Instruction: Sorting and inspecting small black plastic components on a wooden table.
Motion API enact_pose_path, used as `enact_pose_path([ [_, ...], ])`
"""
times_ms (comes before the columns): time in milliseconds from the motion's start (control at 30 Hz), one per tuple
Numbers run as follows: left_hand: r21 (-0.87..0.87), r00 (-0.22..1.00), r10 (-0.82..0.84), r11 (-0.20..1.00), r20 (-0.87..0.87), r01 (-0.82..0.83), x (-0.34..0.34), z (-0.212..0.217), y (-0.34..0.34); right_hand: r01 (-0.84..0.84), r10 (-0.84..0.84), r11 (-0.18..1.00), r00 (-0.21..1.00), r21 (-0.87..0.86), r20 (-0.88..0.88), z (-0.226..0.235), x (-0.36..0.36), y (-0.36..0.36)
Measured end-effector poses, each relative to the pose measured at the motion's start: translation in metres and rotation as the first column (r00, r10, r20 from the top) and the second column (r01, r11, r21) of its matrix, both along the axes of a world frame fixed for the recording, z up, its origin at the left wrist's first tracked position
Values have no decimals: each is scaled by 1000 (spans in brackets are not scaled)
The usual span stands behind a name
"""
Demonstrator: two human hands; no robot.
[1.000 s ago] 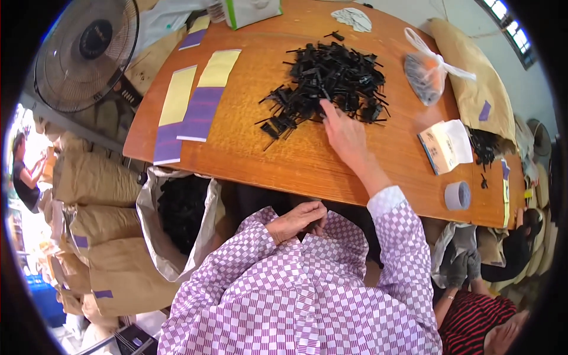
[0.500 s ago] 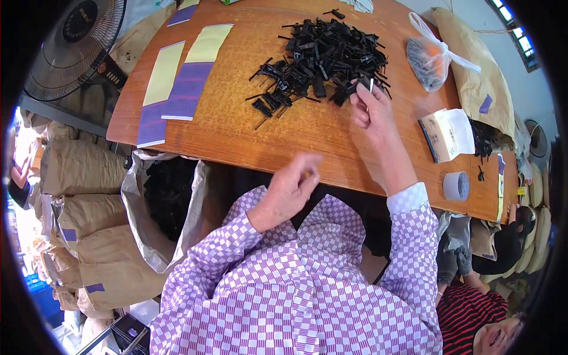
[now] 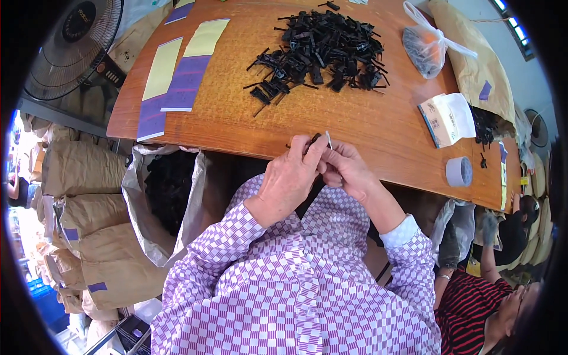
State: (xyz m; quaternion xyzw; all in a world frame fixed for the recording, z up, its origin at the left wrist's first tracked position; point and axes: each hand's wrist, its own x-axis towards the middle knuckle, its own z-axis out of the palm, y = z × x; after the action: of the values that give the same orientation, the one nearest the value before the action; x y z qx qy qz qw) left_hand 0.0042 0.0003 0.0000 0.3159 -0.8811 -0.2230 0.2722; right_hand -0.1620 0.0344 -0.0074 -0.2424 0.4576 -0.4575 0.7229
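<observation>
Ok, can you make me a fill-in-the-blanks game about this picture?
The pile on the table is coloured ____.
The fan is on the picture's ____-hand side.
The left hand and right hand are close ____, not far apart.
The shirt has purple and ____ checks.

Missing words: black; left; together; white.

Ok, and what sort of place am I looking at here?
Probably a small workshop: a heap of small black parts on a wooden table, stacked brown sacks at the left, and a person in a striped top nearby.
</observation>
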Motion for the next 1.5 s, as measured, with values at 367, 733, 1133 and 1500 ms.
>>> enact_pose_path([
  [367, 257, 994, -91, 964, 55, 74, 23, -13, 24, -242, 243, 967, 970, 77, -10, -5, 3, 31],
  [733, 544, 982, -143, 818, -122, 186, 29, -26, 31, -285, 257, 958, 891, -20, -375, -25, 9, 40],
  [1133, 782, 912, 123, 566, -392, 260, 37, -42, 30, -32, -45, 976, 940, -216, -339, -21, 42, 61],
  [1500, 614, 933, 71, 770, -353, 174, 35, -50, 33, -160, -66, 931, 808, -327, -585, -33, 49, 62],
])
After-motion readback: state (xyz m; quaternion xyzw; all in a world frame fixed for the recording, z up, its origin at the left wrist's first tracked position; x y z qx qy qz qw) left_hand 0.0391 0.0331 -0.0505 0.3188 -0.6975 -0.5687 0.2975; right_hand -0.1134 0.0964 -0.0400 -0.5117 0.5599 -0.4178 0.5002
